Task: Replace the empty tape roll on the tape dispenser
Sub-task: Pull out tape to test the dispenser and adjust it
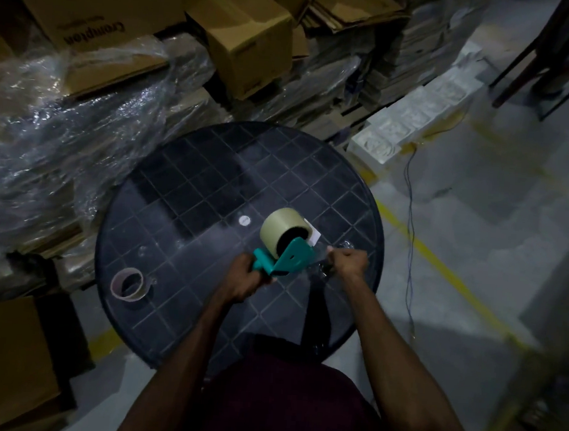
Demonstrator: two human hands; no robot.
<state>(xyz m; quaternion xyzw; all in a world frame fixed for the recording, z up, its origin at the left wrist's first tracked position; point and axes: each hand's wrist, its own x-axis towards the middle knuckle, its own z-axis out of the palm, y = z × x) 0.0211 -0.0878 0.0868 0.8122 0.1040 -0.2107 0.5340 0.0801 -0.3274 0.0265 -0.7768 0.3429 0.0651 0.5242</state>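
A teal tape dispenser (290, 257) is held above the round black table (211, 190), with a full pale-yellow tape roll (277, 230) mounted on it. My left hand (247, 276) is closed around the dispenser's handle. My right hand (349, 262) pinches the clear free end of the tape, which stretches from the dispenser's front toward the right. The empty cardboard tape core (127, 284) lies on the table at the left, apart from both hands.
Cardboard boxes (248, 41) and plastic-wrapped stacks (63, 139) crowd the floor behind and left of the table. A white foam block (414, 116) and a thin cable (411, 207) lie to the right. A yellow line marks the grey floor. A brown box (4, 350) sits at the lower left.
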